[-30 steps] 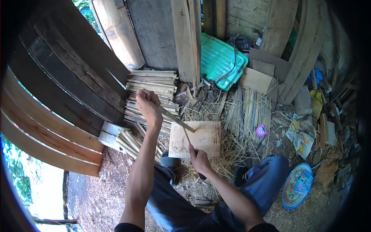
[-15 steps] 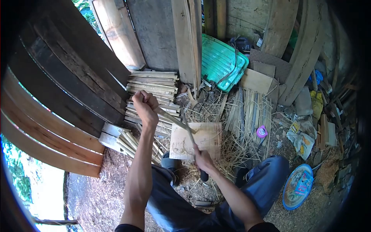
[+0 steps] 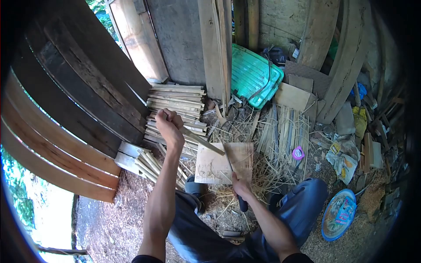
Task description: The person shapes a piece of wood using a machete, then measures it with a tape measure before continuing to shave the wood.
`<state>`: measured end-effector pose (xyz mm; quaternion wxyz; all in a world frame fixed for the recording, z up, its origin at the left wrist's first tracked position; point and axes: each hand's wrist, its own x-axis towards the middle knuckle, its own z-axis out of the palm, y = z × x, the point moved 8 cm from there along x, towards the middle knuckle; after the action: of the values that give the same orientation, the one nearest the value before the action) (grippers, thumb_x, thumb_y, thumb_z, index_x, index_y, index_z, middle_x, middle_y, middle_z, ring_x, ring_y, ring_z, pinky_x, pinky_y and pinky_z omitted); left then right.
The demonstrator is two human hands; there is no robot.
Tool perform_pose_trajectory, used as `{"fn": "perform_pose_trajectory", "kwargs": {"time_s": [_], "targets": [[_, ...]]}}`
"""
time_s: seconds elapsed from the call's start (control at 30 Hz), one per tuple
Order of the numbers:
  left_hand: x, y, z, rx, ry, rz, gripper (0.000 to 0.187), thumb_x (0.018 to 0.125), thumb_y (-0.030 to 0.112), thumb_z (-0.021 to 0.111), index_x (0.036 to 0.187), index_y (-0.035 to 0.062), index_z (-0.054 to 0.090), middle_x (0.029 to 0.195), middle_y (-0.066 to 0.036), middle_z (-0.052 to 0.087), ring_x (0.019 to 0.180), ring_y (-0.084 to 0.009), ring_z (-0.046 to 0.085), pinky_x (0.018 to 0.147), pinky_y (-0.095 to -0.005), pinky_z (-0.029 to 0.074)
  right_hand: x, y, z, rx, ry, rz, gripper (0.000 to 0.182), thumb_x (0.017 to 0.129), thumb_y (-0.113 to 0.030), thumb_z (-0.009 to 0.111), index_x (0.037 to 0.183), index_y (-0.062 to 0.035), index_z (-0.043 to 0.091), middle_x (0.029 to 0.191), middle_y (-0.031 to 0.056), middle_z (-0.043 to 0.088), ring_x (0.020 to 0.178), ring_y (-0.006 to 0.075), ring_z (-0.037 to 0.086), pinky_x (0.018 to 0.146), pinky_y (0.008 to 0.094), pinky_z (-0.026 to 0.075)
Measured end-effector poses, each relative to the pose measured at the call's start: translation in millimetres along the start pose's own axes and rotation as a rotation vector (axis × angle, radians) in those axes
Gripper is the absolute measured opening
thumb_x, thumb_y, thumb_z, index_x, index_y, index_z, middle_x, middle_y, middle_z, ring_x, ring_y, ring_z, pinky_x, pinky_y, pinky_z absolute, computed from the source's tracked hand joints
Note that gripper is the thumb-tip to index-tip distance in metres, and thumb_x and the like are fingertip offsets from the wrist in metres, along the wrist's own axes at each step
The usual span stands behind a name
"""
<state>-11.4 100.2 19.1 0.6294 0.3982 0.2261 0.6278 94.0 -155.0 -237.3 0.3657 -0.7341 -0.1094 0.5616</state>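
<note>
My left hand [image 3: 170, 125] is closed around one end of a bamboo strip [image 3: 204, 142], which slants down to the right over a square wooden board [image 3: 210, 168]. In my right hand [image 3: 241, 186] is a long knife [image 3: 230, 161], its dark handle sticking out below the fist. The narrow blade points away from me and passes right by the strip's far end, above the board. Thin shavings lie on the board's near left part.
Stacks of bamboo strips [image 3: 175, 98] lie at the left, with split pieces [image 3: 285, 131] and curly shavings [image 3: 272, 175] to the right. A pink tape measure [image 3: 298, 153] rests there. Behind leans a green plastic lid-like panel [image 3: 256, 72]. A blue basin [image 3: 339, 215] stands by my right knee.
My right hand and the knife have moved right and slightly toward me, and the blade now crosses near the strip's end. My left hand has shifted slightly right and down with the strip.
</note>
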Motion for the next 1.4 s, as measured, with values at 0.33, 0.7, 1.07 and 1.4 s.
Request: {"fn": "perform_pose_trajectory", "kwargs": {"time_s": [0.33, 0.7, 1.07, 1.4], "targets": [[-5, 6, 12, 0.104, 0.077, 0.103, 0.036, 0.094, 0.029, 0.030, 0.063, 0.0113, 0.030, 0.051, 0.002, 0.026, 0.042, -0.0077, 0.020, 0.039, -0.0254, 0.015, -39, -64, 9, -0.009, 0.099, -0.592, 0.055, 0.092, -0.052, 0.035, 0.063, -0.0056, 0.042, 0.047, 0.0013, 0.042, 0.035, 0.0127, 0.041, 0.033, 0.0277, 0.034], [-8, 4, 21, 0.095, -0.012, 0.115, 0.035, 0.093, 0.027, 0.030, 0.062, 0.0113, 0.028, 0.050, 0.002, 0.023, 0.041, -0.0084, 0.018, 0.039, -0.0264, 0.014, -66, -87, 21, -0.302, 0.179, -0.622, 0.068, 0.093, -0.048, 0.033, 0.061, 0.0069, 0.055, 0.057, 0.0240, 0.057, 0.056, 0.0326, 0.059, 0.057, 0.0458, 0.044], [-12, 7, 15, 0.132, 0.058, 0.130, 0.038, 0.096, 0.027, 0.025, 0.063, 0.0102, 0.030, 0.049, 0.001, 0.027, 0.039, -0.0077, 0.022, 0.038, -0.0249, 0.017, -42, -74, 20, -0.291, 0.201, -0.675, 0.059, 0.092, -0.051, 0.035, 0.056, -0.0061, 0.044, 0.047, 0.0046, 0.046, 0.034, 0.0148, 0.043, 0.034, 0.0310, 0.039], [3, 7, -3, 0.080, 0.114, 0.109, 0.034, 0.091, 0.027, 0.030, 0.061, 0.0120, 0.030, 0.049, 0.002, 0.024, 0.040, -0.0089, 0.018, 0.037, -0.0261, 0.013, -34, -65, 15, -0.285, 0.148, -0.470, 0.064, 0.092, -0.052, 0.035, 0.057, -0.0002, 0.050, 0.048, 0.0098, 0.051, 0.038, 0.0187, 0.050, 0.039, 0.0338, 0.043]]}}
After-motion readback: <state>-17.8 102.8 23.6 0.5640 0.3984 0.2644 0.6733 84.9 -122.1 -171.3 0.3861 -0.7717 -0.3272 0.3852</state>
